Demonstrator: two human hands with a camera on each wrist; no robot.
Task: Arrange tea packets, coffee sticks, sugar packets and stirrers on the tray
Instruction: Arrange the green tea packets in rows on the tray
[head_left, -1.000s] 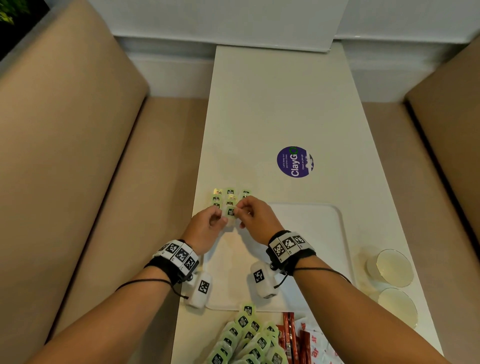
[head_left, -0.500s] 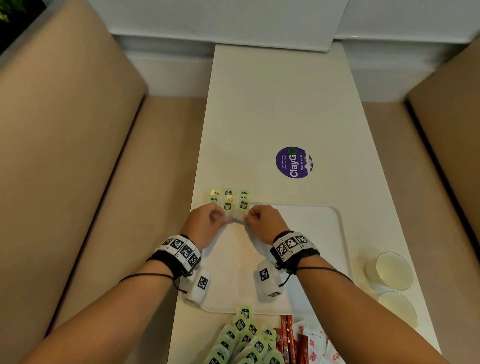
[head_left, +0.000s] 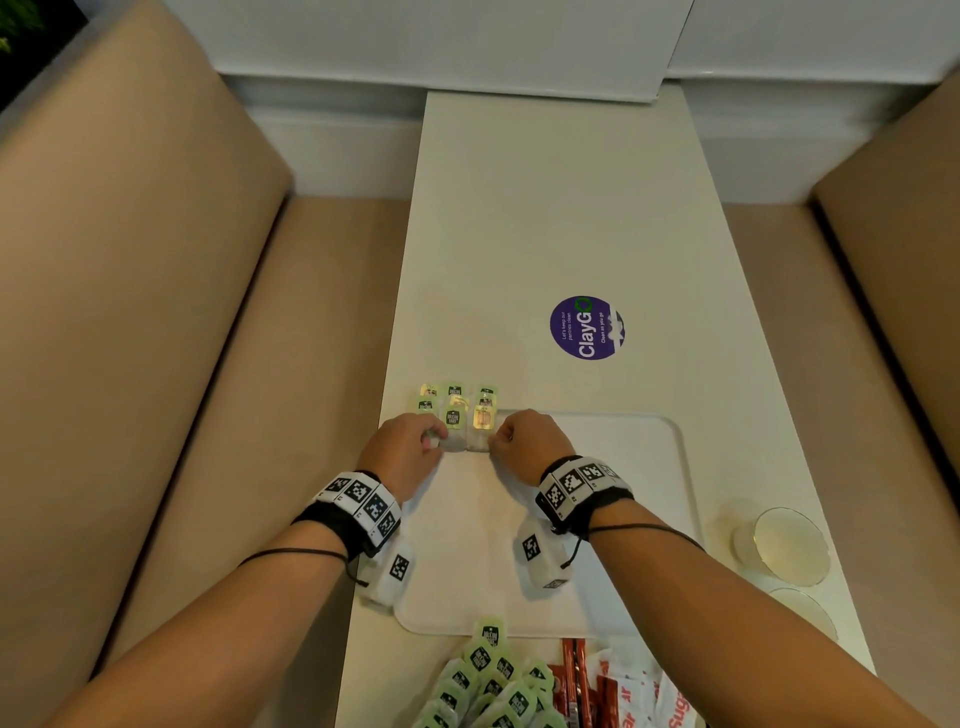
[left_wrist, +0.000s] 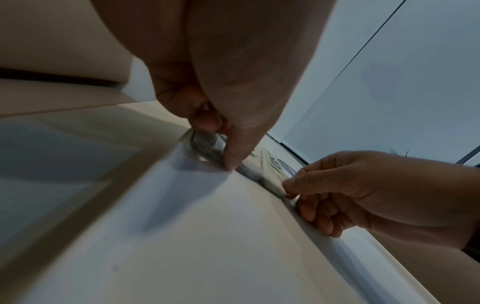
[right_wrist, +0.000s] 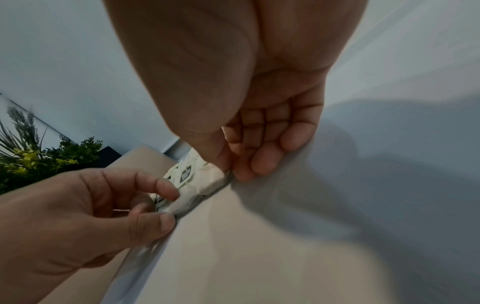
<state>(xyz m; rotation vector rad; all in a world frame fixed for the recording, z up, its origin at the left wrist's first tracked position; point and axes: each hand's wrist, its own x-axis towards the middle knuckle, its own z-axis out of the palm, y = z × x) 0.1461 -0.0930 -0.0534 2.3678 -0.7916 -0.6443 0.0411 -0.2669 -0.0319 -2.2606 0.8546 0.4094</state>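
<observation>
The white tray (head_left: 623, 519) lies in front of me. Several tea packets (head_left: 454, 402) with green tags sit in short rows at its far-left corner, some over the rim. My left hand (head_left: 434, 441) pinches the near end of one white tea bag (head_left: 457, 441). My right hand (head_left: 493, 441) pinches the tea bag beside it (head_left: 479, 440). In the right wrist view the right thumb and forefinger (right_wrist: 228, 172) nip the bag's corner (right_wrist: 202, 185) against the tray. In the left wrist view my left hand (left_wrist: 223, 152) grips its bag.
A loose pile of green tea packets (head_left: 493, 686), red coffee sticks (head_left: 574, 680) and white sugar packets (head_left: 639, 696) lies on the table's near edge. Two glasses (head_left: 789, 545) stand right of the tray. A purple sticker (head_left: 587, 327) marks the table. Beige benches flank both sides.
Both hands have drawn slightly back toward me and lower, each keeping its pinch on a tea bag, so the two bags now lie on the tray's far-left corner.
</observation>
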